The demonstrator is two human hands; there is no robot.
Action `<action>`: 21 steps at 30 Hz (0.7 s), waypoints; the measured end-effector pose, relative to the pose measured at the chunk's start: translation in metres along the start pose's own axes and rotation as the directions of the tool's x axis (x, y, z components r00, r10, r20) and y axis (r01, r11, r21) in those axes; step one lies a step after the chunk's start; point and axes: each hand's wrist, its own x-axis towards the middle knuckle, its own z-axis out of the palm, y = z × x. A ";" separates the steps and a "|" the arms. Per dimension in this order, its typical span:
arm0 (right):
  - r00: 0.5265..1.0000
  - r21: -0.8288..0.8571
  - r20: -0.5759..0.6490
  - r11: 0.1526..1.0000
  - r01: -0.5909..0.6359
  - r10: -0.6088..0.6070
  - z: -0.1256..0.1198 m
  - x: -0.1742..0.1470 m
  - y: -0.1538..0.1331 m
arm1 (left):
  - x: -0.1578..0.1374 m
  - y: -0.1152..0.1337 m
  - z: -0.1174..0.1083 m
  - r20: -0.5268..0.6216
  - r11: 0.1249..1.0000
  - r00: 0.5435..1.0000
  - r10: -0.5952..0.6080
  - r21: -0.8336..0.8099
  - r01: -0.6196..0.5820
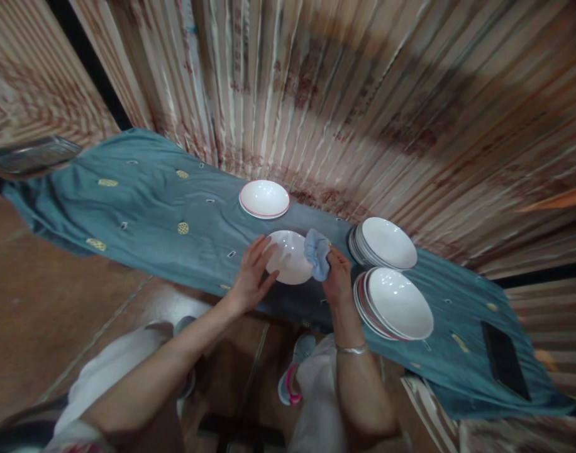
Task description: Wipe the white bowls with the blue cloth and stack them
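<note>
A shallow white bowl [290, 261] sits on the cloth-covered table between my hands. My left hand [254, 272] has its thumb and fingers apart around the bowl's left edge, gripping the rim. Pinched in my right hand [337, 270] is a crumpled light-blue cloth [317, 255], at the bowl's right edge. Whether the cloth presses on the bowl or hangs just over it, I cannot tell. Behind this bowl stands a small stack of white bowls with a red rim line [264, 199].
Right of my hand stand two leaning stacks of white bowls, a far stack [389, 244] and a near stack [401, 305]. A black phone [505, 360] lies at the table's right end. Pleated curtain [288, 82] hangs along the back of the teal tablecloth [151, 195].
</note>
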 end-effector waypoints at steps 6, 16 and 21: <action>0.990 -0.051 -0.133 0.998 0.040 -0.047 0.000 0.001 -0.004 | -0.006 0.017 0.019 0.249 0.941 0.954 0.165 0.251 -0.228; 0.977 -0.314 -0.076 0.935 0.165 -0.198 -0.007 0.002 0.001 | 0.008 0.029 0.033 0.312 0.962 0.949 0.035 0.247 -0.116; 0.977 -0.282 -0.069 0.943 0.177 -0.204 -0.006 0.002 0.004 | 0.018 0.040 0.021 0.220 0.993 0.970 -0.100 0.089 0.083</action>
